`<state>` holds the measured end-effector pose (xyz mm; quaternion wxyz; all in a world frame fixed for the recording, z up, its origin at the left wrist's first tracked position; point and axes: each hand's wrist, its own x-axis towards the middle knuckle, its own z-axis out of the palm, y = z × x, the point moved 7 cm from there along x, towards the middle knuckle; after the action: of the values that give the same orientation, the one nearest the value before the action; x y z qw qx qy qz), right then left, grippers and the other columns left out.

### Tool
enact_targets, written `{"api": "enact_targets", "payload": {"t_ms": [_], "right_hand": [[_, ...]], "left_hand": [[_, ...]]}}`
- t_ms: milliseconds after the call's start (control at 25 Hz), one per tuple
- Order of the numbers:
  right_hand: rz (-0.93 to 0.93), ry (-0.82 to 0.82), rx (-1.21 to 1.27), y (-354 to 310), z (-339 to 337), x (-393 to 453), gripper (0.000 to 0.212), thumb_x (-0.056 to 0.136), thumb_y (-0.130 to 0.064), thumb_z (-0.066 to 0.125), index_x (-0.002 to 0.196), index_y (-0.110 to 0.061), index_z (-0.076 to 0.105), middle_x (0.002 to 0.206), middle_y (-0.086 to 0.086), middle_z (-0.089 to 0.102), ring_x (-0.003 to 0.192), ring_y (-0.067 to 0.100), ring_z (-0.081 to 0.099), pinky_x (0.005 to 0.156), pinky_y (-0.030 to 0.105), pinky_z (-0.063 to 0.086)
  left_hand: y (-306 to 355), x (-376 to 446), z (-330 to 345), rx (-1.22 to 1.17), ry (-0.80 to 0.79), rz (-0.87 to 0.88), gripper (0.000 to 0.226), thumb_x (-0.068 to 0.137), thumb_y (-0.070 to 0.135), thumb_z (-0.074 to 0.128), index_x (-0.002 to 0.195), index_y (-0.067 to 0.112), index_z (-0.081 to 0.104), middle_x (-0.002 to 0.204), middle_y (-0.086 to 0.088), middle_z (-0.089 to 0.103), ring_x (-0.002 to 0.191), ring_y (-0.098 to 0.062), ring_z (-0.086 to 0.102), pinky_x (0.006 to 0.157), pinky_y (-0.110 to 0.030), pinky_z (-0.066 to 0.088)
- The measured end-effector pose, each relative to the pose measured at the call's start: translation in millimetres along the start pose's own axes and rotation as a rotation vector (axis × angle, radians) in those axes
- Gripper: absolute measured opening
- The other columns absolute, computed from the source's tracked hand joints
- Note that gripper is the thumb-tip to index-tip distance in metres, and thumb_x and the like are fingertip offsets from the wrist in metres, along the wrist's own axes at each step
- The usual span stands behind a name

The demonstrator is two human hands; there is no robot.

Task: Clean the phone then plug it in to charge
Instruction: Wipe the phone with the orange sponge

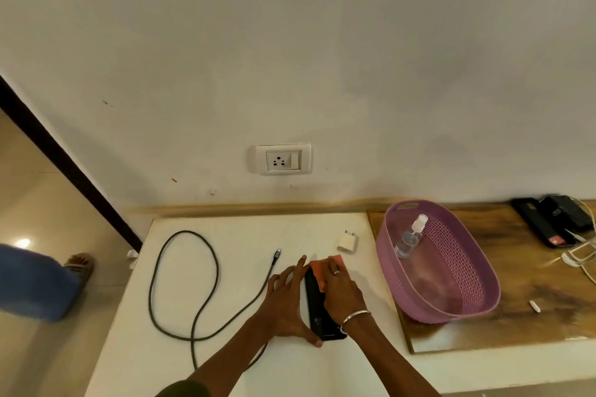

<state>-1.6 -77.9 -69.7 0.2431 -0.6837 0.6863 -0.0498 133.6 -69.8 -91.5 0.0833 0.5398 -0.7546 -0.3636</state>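
Two bare forearms reach in from the near edge over the white counter. The left hand lies flat with fingers spread, pressed against the left side of a black phone that lies lengthwise on the counter, its thumb at the phone's near corner. The right hand, wearing a ring and a metal bangle, presses an orange cloth onto the far end of the phone, its fingers flat on the cloth rather than curled round it. The hands are close together, one on each side of the phone.

Left of the hands a dark charging cable loops across the counter, its plug end lying free just beyond the left fingertips. A white charger adapter sits just beyond the cloth. Further off, a wall socket is set in the wall. To the right, a purple basket rests on a wooden board and holds a clear spray bottle leaning on its far-left wall.
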Motion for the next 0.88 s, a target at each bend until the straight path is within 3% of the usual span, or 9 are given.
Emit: {"api": "enact_targets", "payload": {"t_ms": [120, 320, 560, 680, 720, 760, 800, 840, 880], "right_hand": [[-0.02, 0.017, -0.043, -2, -1, -2, 0.062, 0.092, -0.029, 0.062, 0.146, -0.02, 0.032, 0.141, 0.005, 0.051, 0.118, 0.024, 0.06, 0.096, 0.029, 0.053], [-0.049, -0.02, -0.09, 8, 10, -32, 0.082, 0.088, -0.025, 0.065, 0.153, -0.021, 0.016, 0.156, 0.003, 0.026, 0.133, 0.027, 0.047, 0.103, 0.036, 0.05], [0.009, -0.107, -0.151, 32, 35, -76, 0.081, 0.095, -0.021, 0.053, 0.154, -0.019, -0.003, 0.162, 0.0, 0.014, 0.138, 0.023, 0.041, 0.105, 0.034, 0.046], [-0.019, -0.128, -0.139, 34, 41, -93, 0.099, 0.087, -0.036, 0.066, 0.152, -0.005, -0.002, 0.159, 0.017, 0.02, 0.139, 0.025, 0.041, 0.11, 0.036, 0.04], [-0.045, -0.042, -0.148, 30, 34, -94, 0.112, 0.073, -0.042, 0.079, 0.148, 0.005, 0.01, 0.144, 0.031, 0.042, 0.126, 0.024, 0.057, 0.1, 0.031, 0.048], [-0.019, -0.146, -0.112, 30, 35, -99, 0.115, 0.06, -0.046, 0.087, 0.14, 0.008, 0.025, 0.115, 0.031, 0.065, 0.098, 0.019, 0.072, 0.081, 0.026, 0.056], [-0.031, -0.137, -0.03, 26, 34, -100, 0.104, 0.064, -0.041, 0.086, 0.136, 0.008, 0.029, 0.097, 0.019, 0.075, 0.07, 0.014, 0.075, 0.068, 0.021, 0.056], [-0.085, -0.028, -0.009, 24, 31, -96, 0.097, 0.077, -0.041, 0.076, 0.142, 0.007, 0.023, 0.105, 0.013, 0.074, 0.055, 0.012, 0.072, 0.065, 0.017, 0.054], [-0.142, -0.006, -0.021, 25, 43, -99, 0.109, 0.075, -0.042, 0.078, 0.149, 0.003, 0.012, 0.128, 0.01, 0.064, 0.055, 0.011, 0.071, 0.063, 0.017, 0.054]], "left_hand": [[-1, -1, 0, 0.02, 0.019, 0.001, 0.164, 0.026, 0.091, 0.072, 0.149, 0.042, -0.025, 0.164, 0.012, 0.007, 0.152, -0.018, 0.006, 0.118, -0.04, -0.002], [2, -5, -4, 0.071, 0.026, 0.013, 0.158, 0.031, 0.091, 0.071, 0.151, 0.039, -0.016, 0.164, 0.014, 0.0, 0.153, -0.018, 0.005, 0.121, -0.043, 0.001], [8, -9, -8, 0.094, 0.012, 0.003, 0.155, 0.033, 0.087, 0.074, 0.153, 0.036, -0.009, 0.165, 0.011, -0.001, 0.153, -0.018, 0.004, 0.124, -0.048, 0.007], [9, -9, -9, 0.118, 0.022, 0.002, 0.155, 0.033, 0.089, 0.071, 0.153, 0.035, -0.009, 0.165, 0.012, -0.002, 0.153, -0.017, 0.003, 0.125, -0.049, 0.008], [9, -9, -9, 0.126, 0.029, 0.004, 0.155, 0.032, 0.09, 0.07, 0.153, 0.035, -0.009, 0.165, 0.012, -0.002, 0.153, -0.017, 0.003, 0.125, -0.048, 0.007], [9, -9, -9, 0.127, 0.03, 0.005, 0.155, 0.032, 0.091, 0.07, 0.153, 0.036, -0.009, 0.165, 0.011, -0.002, 0.153, -0.017, 0.003, 0.125, -0.047, 0.007], [8, -8, -8, 0.123, 0.028, 0.005, 0.155, 0.032, 0.09, 0.07, 0.153, 0.036, -0.009, 0.165, 0.011, -0.001, 0.153, -0.017, 0.004, 0.124, -0.046, 0.006], [8, -8, -8, 0.123, 0.031, 0.008, 0.155, 0.032, 0.09, 0.07, 0.153, 0.036, -0.01, 0.165, 0.011, 0.0, 0.153, -0.017, 0.004, 0.123, -0.046, 0.006], [9, -8, -8, 0.131, 0.039, 0.015, 0.155, 0.031, 0.09, 0.07, 0.153, 0.036, -0.01, 0.165, 0.011, 0.001, 0.153, -0.017, 0.005, 0.123, -0.046, 0.006]]}}
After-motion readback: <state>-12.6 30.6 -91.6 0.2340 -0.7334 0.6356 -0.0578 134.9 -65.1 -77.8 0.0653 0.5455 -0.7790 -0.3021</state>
